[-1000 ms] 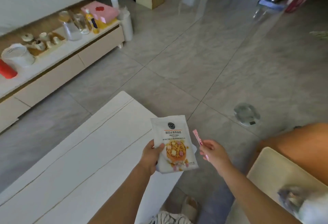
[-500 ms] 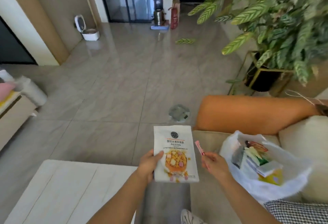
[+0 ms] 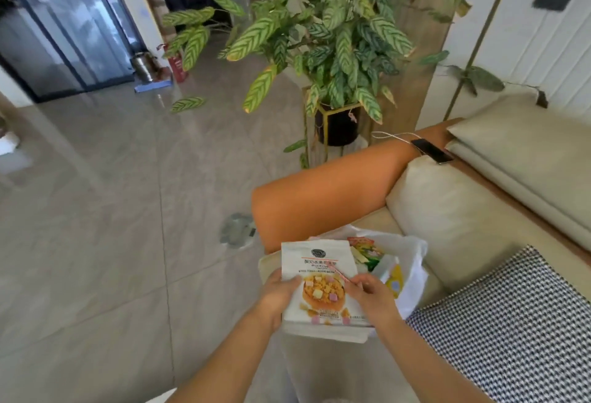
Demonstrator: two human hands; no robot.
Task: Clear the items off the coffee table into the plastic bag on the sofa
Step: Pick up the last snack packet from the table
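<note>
My left hand (image 3: 276,295) grips the left edge of a white oat snack pouch (image 3: 321,284), thumb curled over its front. My right hand (image 3: 371,298) pinches a thin pink sachet (image 3: 341,274) against the pouch. Both hang just in front of the open plastic bag (image 3: 412,262), which sits on the sofa (image 3: 447,220) seat beside the orange armrest (image 3: 326,188).

Sofa (image 3: 447,220) carries plastic bag (image 3: 414,262), checkered cushion (image 3: 511,322), probably a phone (image 3: 431,151)
</note>
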